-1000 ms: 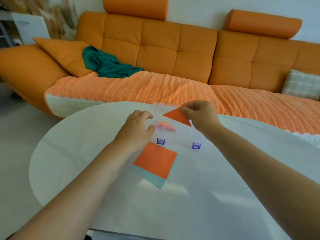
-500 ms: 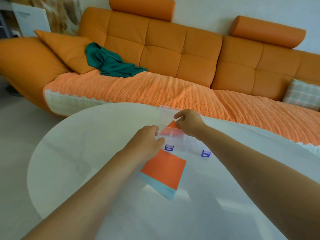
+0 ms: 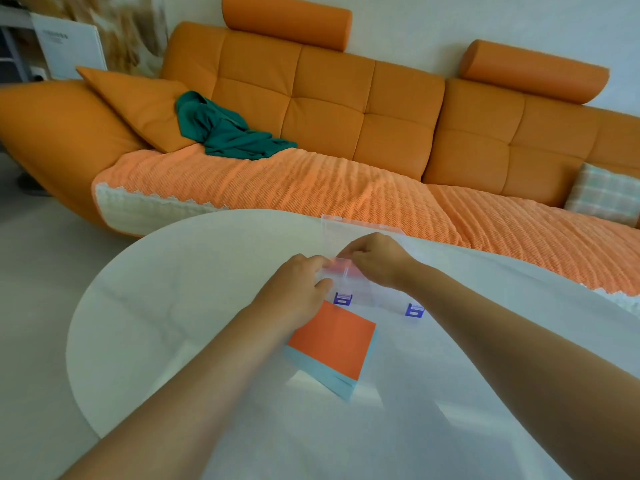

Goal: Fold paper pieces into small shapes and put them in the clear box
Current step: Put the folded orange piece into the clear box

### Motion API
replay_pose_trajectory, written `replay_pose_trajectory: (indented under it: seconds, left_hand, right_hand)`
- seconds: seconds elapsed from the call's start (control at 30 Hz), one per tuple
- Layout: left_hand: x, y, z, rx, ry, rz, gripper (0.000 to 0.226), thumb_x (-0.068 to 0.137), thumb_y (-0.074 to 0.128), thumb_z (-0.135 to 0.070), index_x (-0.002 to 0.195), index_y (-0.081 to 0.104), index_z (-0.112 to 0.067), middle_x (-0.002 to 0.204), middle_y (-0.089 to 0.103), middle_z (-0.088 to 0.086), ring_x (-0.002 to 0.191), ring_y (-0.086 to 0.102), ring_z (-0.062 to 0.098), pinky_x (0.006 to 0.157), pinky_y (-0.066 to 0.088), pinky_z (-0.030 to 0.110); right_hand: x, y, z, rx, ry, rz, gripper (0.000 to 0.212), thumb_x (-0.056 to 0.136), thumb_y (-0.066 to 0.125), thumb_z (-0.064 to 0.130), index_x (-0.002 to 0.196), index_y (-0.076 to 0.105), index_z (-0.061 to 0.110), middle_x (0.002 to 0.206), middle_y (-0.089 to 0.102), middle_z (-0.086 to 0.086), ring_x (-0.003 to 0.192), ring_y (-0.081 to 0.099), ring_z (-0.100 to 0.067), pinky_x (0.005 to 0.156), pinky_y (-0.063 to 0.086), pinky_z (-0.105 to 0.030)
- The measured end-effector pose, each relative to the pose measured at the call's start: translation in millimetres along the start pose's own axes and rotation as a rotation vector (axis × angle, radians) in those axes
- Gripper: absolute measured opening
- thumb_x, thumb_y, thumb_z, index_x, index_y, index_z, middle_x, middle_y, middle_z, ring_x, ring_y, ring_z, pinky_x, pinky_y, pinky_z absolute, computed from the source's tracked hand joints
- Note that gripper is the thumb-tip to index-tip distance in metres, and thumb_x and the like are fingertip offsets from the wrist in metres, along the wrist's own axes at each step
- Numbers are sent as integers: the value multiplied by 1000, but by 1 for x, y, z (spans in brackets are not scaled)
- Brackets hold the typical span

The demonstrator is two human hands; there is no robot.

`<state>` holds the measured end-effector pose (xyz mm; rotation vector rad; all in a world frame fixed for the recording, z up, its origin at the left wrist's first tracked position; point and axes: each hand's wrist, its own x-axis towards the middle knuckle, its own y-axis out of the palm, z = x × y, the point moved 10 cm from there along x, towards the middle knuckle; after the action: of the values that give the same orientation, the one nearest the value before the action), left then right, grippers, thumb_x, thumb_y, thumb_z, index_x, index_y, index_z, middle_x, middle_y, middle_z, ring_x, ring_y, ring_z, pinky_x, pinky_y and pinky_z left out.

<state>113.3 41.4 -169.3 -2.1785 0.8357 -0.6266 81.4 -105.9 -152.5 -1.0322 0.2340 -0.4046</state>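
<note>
A clear box (image 3: 379,299) with two purple latches (image 3: 343,298) stands on the white table, its lid (image 3: 360,233) raised at the back. My right hand (image 3: 375,261) reaches down into the box with curled fingers and pinches a folded orange paper piece (image 3: 341,269), which shows blurred through the clear wall. My left hand (image 3: 298,289) grips the box's left end between thumb and fingers. A stack of square paper (image 3: 336,341), orange on top with light blue beneath, lies on the table just in front of the box, partly under my left wrist.
The round white table (image 3: 173,306) ends in a curved edge to the left and behind the box. Beyond it runs an orange sofa (image 3: 329,109) with a green cloth (image 3: 228,133) and a checked cushion (image 3: 602,195).
My right hand has lowered the folded orange triangle from above the box down into it. My left hand stayed at the box's left end. The camera has tilted a little.
</note>
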Motion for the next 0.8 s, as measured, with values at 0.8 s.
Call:
replay_pose_trajectory:
  seconds: [0.8]
  left_hand:
    - [-63, 24, -2, 397, -26, 364, 87, 76, 60, -72, 148, 28, -37, 157, 22, 1, 146, 16, 22, 114, 22, 40]
  right_hand:
    - [-126, 19, 19, -185, -2, 64, 40, 91, 55, 27, 130, 61, 29, 133, 62, 4, 122, 56, -18, 100, 47, -32]
